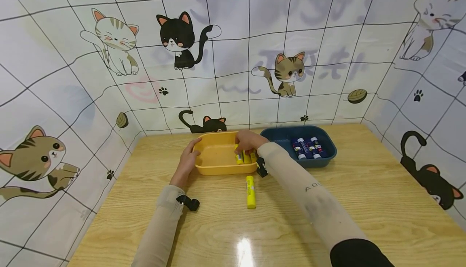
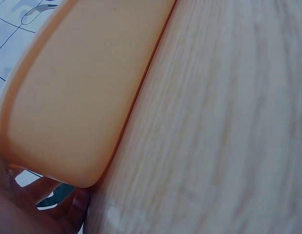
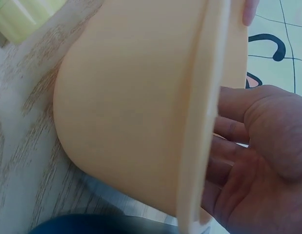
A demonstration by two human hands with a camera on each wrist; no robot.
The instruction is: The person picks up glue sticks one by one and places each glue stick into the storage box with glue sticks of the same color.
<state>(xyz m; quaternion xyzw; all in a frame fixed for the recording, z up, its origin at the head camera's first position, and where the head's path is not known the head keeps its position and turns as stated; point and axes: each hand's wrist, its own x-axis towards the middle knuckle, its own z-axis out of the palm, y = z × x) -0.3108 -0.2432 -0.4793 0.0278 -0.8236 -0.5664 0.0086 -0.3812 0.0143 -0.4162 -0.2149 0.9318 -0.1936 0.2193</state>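
Observation:
A yellow plastic basin (image 1: 214, 170) stands on the table. My left hand (image 1: 186, 162) grips its left end, with the thumb over the rim and fingers outside the wall; the left wrist view shows those fingers (image 2: 77, 207) at the basin's corner. Inside the basin's right end, several yellow glue sticks (image 1: 247, 157) lie side by side. My right hand (image 1: 250, 140) reaches over the rim and pinches the leftmost one near its top. In the right wrist view the basin wall hides the fingertips and the stick. Another yellow glue stick (image 1: 251, 192) lies on the table in front.
A dark blue basin (image 1: 316, 162) stands close to the yellow one's right, holding several blue glue sticks with white caps (image 1: 307, 147). Cat-patterned cloth walls (image 1: 233, 56) enclose the wooden table (image 1: 364, 194) at the back and sides.

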